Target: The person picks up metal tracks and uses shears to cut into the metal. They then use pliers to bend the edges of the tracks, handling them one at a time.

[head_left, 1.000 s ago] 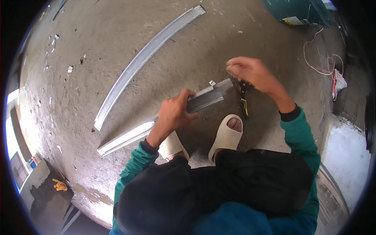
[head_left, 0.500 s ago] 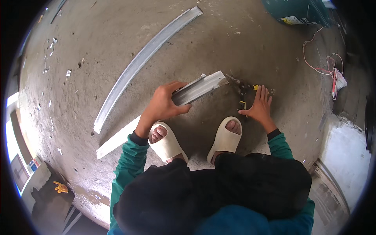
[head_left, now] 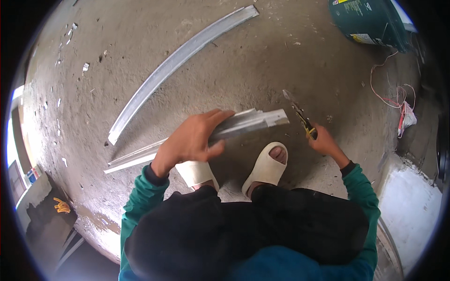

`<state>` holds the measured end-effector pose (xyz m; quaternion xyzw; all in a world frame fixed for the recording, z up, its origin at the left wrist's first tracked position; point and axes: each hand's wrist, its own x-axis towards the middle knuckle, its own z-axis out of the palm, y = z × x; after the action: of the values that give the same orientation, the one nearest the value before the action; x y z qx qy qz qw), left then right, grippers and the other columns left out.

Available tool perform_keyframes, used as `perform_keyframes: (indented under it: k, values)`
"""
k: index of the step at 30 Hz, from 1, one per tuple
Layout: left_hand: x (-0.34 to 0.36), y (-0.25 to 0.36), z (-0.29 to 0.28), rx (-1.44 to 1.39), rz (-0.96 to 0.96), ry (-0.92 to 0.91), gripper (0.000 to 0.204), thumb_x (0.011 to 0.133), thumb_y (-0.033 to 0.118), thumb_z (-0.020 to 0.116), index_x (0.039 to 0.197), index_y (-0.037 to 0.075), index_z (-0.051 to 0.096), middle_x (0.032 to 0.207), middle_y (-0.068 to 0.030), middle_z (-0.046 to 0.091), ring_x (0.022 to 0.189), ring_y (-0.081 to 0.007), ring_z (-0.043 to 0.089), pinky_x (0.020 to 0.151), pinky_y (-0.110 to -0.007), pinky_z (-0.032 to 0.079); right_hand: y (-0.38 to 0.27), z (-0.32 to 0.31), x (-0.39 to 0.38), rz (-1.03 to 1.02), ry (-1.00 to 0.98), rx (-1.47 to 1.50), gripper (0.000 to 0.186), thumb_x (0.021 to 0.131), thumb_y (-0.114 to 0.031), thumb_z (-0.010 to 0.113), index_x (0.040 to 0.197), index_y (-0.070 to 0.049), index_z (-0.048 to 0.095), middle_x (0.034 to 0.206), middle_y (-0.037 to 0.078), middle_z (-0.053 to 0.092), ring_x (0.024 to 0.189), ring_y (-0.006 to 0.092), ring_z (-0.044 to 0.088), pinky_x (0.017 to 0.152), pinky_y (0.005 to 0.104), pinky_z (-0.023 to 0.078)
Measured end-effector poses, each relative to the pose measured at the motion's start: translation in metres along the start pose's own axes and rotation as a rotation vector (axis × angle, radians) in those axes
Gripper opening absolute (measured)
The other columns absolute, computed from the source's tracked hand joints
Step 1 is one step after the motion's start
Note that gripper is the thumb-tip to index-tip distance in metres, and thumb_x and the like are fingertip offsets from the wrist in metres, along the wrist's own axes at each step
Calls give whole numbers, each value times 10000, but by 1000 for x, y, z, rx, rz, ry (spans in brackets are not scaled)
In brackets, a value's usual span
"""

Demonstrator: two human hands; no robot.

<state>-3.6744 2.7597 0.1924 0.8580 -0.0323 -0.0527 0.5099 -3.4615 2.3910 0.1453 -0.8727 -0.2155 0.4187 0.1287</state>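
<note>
My left hand (head_left: 192,140) grips a straight silver metal channel (head_left: 274,118) slanting across the floor before my feet, its notched end to the right. My right hand (head_left: 323,140) is closed around the black-and-yellow handles of metal snips (head_left: 300,112), whose tips point up and away, just right of that end. Farther off, a long metal channel (head_left: 173,65), which looks curved in this lens, lies on the floor. My two cream slides (head_left: 262,171) are below the channel I hold.
Small metal scraps (head_left: 86,66) lie at left. An orange object (head_left: 62,204) is at lower left. A dark green bin (head_left: 365,21) stands at upper right, above pink wire (head_left: 389,100) and a white bundle (head_left: 408,114). A white slab (head_left: 410,201) is at right.
My right hand came down onto the snips, took hold and lifted them with the tips up. The channel in my left hand has shifted and turned, its right end now lower in view.
</note>
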Motion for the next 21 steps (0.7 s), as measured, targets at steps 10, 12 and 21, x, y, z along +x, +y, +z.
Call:
perform_keyframes:
  k: [10,12,21]
  values:
    - [-27,84,-36,154,-149,-86,605,632,-25,620,1222,38,502,867,-163,583,768,-359,615,655,-417,520,-88,-69,-31,-231,-642,69,640,639,-113,612,1250,26,481,967,108,626,897,209,578,850,309,443]
    - [-18,97,-47,148,-41,-102,603,627,-29,621,1215,32,501,849,-159,573,756,-355,612,639,-413,521,-77,-61,-30,-278,-618,103,667,627,-117,603,1267,21,475,971,101,622,904,214,580,848,310,447]
    - [25,19,-96,715,200,192,363,680,-56,639,1010,91,669,923,-61,687,812,-226,660,663,-330,556,-75,-4,-21,-280,-455,466,421,693,-92,559,1108,-27,536,969,61,599,900,171,571,854,308,443]
